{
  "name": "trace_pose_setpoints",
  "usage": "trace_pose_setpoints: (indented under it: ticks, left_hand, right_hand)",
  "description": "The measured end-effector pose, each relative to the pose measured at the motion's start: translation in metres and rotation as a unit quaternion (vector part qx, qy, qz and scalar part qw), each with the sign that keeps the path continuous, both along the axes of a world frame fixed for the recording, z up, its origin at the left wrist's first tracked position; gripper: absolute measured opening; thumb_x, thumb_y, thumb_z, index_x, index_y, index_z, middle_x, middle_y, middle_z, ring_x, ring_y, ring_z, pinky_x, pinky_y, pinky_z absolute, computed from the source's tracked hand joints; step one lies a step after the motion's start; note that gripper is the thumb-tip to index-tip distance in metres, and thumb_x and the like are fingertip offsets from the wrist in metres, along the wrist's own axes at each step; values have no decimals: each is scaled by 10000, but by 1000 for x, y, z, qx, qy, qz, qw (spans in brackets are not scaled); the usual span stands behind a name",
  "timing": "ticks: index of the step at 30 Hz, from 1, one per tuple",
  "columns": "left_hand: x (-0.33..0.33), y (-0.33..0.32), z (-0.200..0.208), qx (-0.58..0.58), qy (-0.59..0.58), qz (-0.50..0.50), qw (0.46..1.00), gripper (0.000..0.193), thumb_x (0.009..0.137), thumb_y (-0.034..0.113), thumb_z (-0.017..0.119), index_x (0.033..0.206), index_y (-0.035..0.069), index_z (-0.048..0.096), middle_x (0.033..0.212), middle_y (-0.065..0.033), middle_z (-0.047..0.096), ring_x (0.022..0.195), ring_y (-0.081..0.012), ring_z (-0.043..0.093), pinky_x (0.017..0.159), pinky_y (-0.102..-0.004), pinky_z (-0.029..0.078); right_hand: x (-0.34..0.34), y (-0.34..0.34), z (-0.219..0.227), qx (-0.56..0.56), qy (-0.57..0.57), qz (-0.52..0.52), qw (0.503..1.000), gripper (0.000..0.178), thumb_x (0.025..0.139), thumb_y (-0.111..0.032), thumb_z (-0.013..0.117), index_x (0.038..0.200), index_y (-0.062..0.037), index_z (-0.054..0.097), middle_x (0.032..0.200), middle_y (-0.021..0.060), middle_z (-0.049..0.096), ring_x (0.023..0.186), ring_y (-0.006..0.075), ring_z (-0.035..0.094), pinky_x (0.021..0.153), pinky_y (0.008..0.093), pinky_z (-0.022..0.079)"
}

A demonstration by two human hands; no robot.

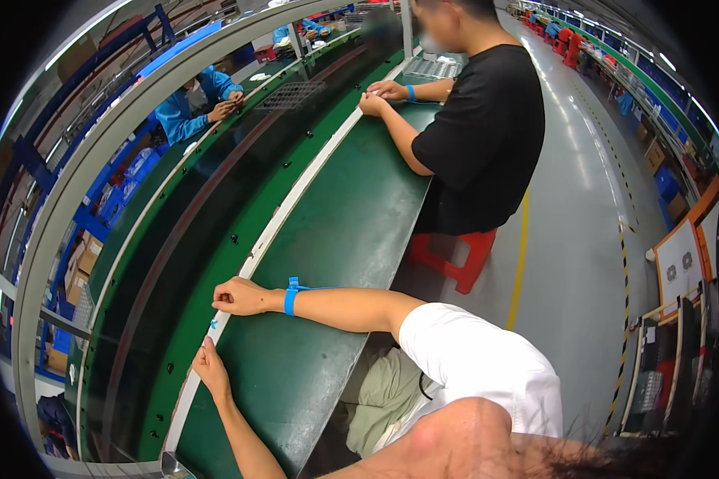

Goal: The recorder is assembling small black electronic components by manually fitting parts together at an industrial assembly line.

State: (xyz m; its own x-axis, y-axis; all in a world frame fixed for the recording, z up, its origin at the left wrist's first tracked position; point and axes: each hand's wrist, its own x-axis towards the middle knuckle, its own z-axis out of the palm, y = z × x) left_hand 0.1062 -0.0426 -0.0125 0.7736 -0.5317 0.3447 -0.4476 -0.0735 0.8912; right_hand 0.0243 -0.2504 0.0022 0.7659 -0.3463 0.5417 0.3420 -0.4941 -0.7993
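My left hand (pixel 210 369) rests at the near end of a long white rail (pixel 295 190) along the green bench, fingers closed at its edge. Farther up the same rail is my right hand (pixel 244 296), its fingers curled in at the rail. What either hand holds, if anything, is too small or hidden to make out. On the rail between my hands lies a small blue piece (pixel 213 324). A blue wrist strap (pixel 291 298) with a thin cord circles my right wrist.
Beyond the rail runs a dark conveyor belt (pixel 208 188) dotted with small black parts. A wire rack (pixel 291 96) lies on it. A co-worker in black (pixel 487 120) sits on a red stool (pixel 465 259) farther along. Across the belt works another person in blue (pixel 184 112).
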Motion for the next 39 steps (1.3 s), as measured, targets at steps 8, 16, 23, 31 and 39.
trace_pose_setpoints:
  ticks: [8, 16, 23, 31, 39]
  left_hand:
    - [-10, -3, -11, -35, 8, -15, 999, 552, 952, 175, 637, 555, 131, 255, 546, 84, 265, 539, -37, 206, 484, -281, 145]
    - [-45, -6, 7, 26, 14, -112, 993, 510, 893, 119, 653, 573, 53, 261, 517, -9, 231, 478, -88, 223, 450, -331, 176]
    - [-41, 1, 11, 46, 52, -165, 984, 496, 834, 119, 710, 560, 63, 300, 511, -11, 255, 481, -99, 246, 442, -311, 209]
    - [-37, -3, 14, 32, 96, -182, 978, 498, 823, 102, 707, 584, 90, 270, 532, 31, 275, 524, -71, 247, 464, -274, 213]
    - [-46, -2, 10, -49, 99, -142, 984, 549, 820, 38, 737, 583, 92, 245, 516, 44, 303, 522, -52, 268, 451, -257, 230]
  right_hand:
    - [-4, 5, -1, -23, -53, -39, 998, 471, 807, -253, 735, 575, -45, 381, 507, 96, 391, 463, 246, 395, 463, 370, 317]
    - [-23, 40, -2, 91, -5, 117, 989, 602, 859, -259, 730, 524, -55, 272, 474, 48, 258, 483, 100, 235, 426, 325, 225]
    - [-26, 55, -6, 255, 127, 273, 919, 451, 998, -232, 528, 603, -29, 454, 569, -28, 430, 575, 50, 347, 491, 279, 303]
    - [-31, 52, 7, 254, 131, 280, 916, 389, 1003, -262, 516, 781, 26, 653, 721, 61, 675, 666, 71, 528, 605, 269, 441]
    - [-27, 45, -5, 141, 98, 269, 948, 440, 1001, -279, 518, 687, 5, 638, 616, 60, 635, 555, 85, 525, 510, 272, 418]
